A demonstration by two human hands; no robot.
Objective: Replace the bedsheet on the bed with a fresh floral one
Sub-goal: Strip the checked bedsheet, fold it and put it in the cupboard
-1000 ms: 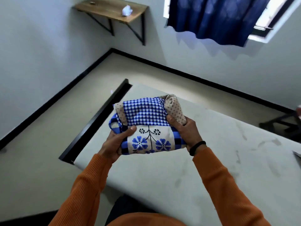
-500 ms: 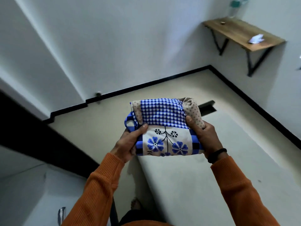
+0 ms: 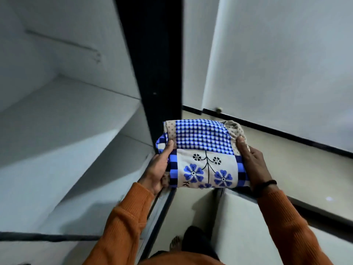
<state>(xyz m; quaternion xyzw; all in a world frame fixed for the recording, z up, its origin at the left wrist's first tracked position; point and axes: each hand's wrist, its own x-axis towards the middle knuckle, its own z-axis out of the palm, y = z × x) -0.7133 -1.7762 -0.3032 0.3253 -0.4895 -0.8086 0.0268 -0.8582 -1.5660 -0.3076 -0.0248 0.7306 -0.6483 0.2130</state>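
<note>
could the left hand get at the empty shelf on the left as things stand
Probably not yet. The left hand grips one end of the folded floral sheet and the right hand grips the other. The shelf itself lies open beside it, nothing blocking; freeing that grip would leave the way clear.

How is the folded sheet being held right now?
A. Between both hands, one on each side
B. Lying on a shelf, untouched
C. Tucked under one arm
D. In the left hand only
A: the left hand and the right hand each grip one side of the sheet, thumbs on top.
</note>
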